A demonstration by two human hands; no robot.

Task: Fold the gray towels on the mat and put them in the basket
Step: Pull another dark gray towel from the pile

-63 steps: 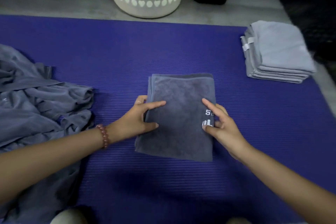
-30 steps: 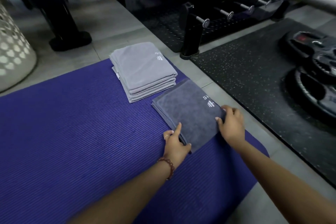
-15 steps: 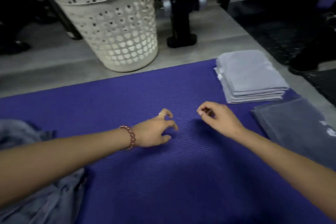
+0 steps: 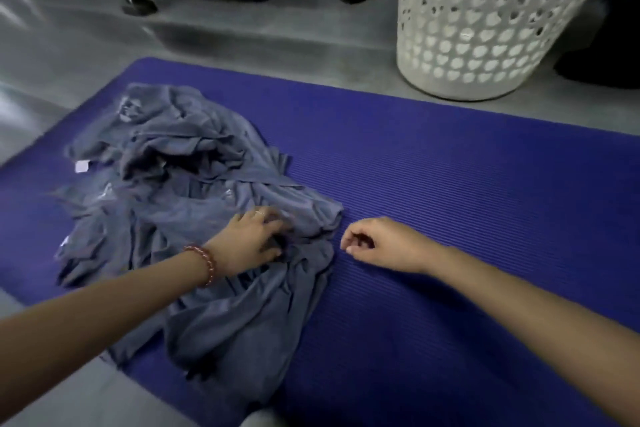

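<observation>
A rumpled heap of gray towels (image 4: 180,191) lies on the left part of the purple mat (image 4: 450,204). My left hand (image 4: 252,239), with a bead bracelet at the wrist, rests on the heap's right edge, its fingers curled into the cloth of a towel there. My right hand (image 4: 381,244) hovers just right of the heap over bare mat, fingers loosely curled, holding nothing. The white perforated basket (image 4: 485,21) stands on the floor beyond the mat at the upper right. Its inside is hidden.
Gray floor (image 4: 242,35) surrounds the mat. Dark equipment bases (image 4: 138,3) stand at the back left and behind the basket. The mat's left corner reaches the floor near the heap.
The view has swung left from the folded stacks to the heap. My left hand has moved onto the loose towels and closed on cloth; my right hand has followed beside it.
</observation>
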